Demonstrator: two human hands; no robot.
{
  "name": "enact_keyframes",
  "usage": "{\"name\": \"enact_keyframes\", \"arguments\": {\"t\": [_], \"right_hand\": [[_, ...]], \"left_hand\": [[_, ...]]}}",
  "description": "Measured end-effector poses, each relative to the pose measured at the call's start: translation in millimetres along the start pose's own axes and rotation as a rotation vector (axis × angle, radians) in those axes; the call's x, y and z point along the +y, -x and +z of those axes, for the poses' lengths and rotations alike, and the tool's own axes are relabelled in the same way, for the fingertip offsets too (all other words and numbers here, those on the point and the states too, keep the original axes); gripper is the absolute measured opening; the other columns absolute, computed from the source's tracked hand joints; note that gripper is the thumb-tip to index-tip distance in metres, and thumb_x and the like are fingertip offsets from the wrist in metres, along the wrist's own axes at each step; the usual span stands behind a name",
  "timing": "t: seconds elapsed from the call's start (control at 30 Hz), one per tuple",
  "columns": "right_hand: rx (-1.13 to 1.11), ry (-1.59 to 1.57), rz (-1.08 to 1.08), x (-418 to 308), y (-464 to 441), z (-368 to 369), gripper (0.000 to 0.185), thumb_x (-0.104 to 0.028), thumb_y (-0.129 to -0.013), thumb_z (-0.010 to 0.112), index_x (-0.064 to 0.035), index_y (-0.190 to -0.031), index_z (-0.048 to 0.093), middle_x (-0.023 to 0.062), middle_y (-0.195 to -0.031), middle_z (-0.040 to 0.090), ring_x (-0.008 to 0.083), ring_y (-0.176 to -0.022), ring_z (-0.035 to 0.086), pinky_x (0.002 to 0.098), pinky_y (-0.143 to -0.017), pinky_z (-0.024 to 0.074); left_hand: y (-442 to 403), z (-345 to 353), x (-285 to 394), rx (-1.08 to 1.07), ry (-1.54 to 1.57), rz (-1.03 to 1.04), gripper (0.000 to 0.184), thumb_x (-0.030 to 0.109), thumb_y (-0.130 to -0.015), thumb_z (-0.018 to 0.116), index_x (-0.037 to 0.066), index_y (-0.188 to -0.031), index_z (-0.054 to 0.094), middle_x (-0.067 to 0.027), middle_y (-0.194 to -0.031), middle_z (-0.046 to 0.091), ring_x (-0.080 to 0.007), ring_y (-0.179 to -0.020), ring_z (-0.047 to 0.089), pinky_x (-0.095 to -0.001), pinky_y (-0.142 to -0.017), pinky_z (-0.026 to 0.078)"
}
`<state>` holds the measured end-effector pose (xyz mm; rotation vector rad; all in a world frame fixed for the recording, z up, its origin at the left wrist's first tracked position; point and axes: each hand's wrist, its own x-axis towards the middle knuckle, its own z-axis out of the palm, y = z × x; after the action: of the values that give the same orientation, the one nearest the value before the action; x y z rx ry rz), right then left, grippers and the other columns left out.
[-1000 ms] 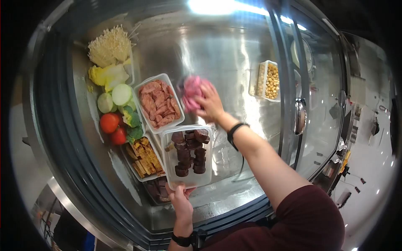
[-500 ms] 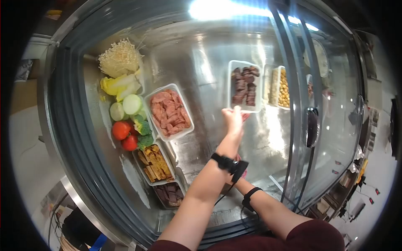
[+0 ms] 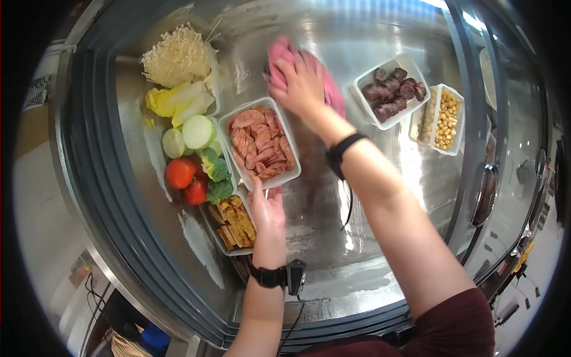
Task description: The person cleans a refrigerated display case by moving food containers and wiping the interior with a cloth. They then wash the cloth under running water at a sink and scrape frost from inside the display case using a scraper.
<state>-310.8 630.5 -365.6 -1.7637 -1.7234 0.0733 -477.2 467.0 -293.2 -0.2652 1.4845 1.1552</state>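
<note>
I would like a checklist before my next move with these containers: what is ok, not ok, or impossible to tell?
1. Right hand on the pink cloth: ok.
2. Left hand at the near end of the sliced meat container: ok.
3. That container lifted off the metal surface: cannot tell.
4. Dark pieces inside their container: ok.
5. Small gap between this container and the yellow bean container: cannot tell.
6. Metal free of marks: not ok, whitish streaks beside the vegetables.
</note>
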Motion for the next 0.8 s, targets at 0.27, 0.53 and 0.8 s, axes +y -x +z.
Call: {"name": "enact_keyframes", "arguments": {"t": [0.27, 0.53, 0.8], "right_hand": [[-0.183, -0.052, -0.292, 0.0, -34.5, 30.0, 0.047, -0.036, -0.061, 0.059, -0.0268, -0.108, 0.058, 0.0112, -0.120, 0.049, 0.0303, -0.118, 0.038, 0.0463, -0.098, 0.0247], [-0.553, -0.352, -0.434, -66.7, 131.6, -40.2, 0.039, -0.035, -0.060, 0.062, -0.0252, -0.098, 0.062, 0.0103, -0.130, 0.041, 0.0291, -0.125, 0.032, 0.0466, -0.101, 0.0219], [-0.853, -0.429, -0.457, -74.2, 320.0, -163.7, 0.033, -0.033, -0.063, 0.065, -0.0209, -0.093, 0.058, 0.0089, -0.131, 0.039, 0.0295, -0.121, 0.036, 0.0477, -0.099, 0.0279]], "left_hand": [[48.3, -62.0, -6.9, -0.031, -0.125, -0.080, 0.030, -0.002, -0.077, 0.049, 0.005, -0.106, 0.042, -0.0107, -0.102, 0.052, -0.0226, -0.091, 0.057, -0.0392, -0.082, 0.049], [148.6, -138.7, 58.2, 0.149, -0.192, -0.256, 0.028, -0.001, -0.077, 0.049, 0.005, -0.104, 0.047, -0.0121, -0.100, 0.056, -0.0272, -0.086, 0.061, -0.0379, -0.072, 0.054], [167.7, -155.9, 106.7, 0.050, -0.216, -0.065, 0.044, 0.003, -0.074, 0.051, 0.001, -0.118, 0.046, -0.0124, -0.107, 0.056, -0.0242, -0.097, 0.057, -0.0338, -0.086, 0.048]]}}
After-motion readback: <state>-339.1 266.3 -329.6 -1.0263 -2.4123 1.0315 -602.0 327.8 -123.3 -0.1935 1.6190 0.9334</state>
